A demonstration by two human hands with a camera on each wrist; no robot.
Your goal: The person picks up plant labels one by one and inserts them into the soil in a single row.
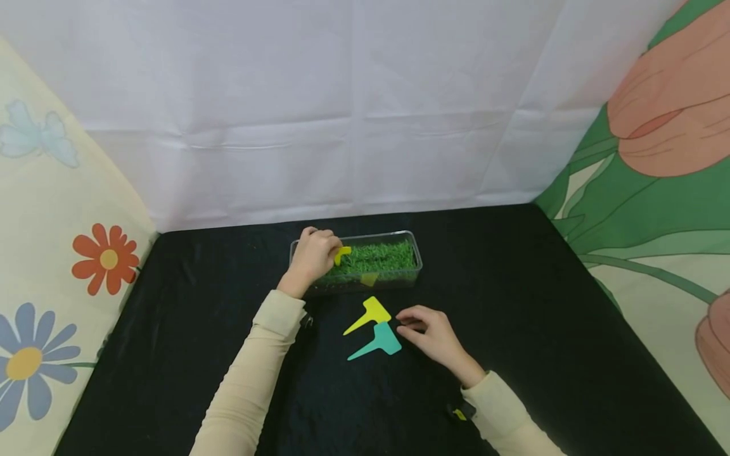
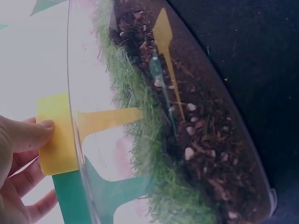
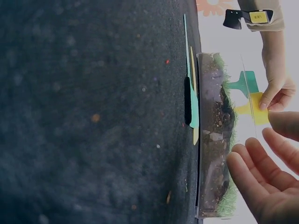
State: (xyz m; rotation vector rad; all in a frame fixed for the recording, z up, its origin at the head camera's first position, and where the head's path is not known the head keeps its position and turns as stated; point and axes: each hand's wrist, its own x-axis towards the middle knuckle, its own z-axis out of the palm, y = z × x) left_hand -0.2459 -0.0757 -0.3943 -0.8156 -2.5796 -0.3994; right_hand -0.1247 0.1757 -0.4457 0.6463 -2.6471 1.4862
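My left hand point(image 1: 312, 256) pinches the head of a yellow plant label point(image 2: 58, 140) between thumb and fingers. The label's narrow stem points down into the grass point(image 2: 140, 135) of a clear planter box point(image 1: 420, 263). Right beside it, a teal plant label point(image 2: 72, 196) stands with its stem in the same grass. My right hand point(image 1: 431, 332) is held over the black cloth, fingers loosely bent with nothing between them. Just left of its fingertips lie a second yellow label point(image 1: 374, 309) and a second teal label point(image 1: 384, 340), stems pointing left.
Dark soil with white bits point(image 2: 205, 158) shows through the planter's wall, along with faint yellow and teal shapes. Black cloth point(image 1: 513, 304) covers the table. A white curtain point(image 1: 353, 114) hangs behind, with flower-printed panels point(image 1: 644, 209) at both sides.
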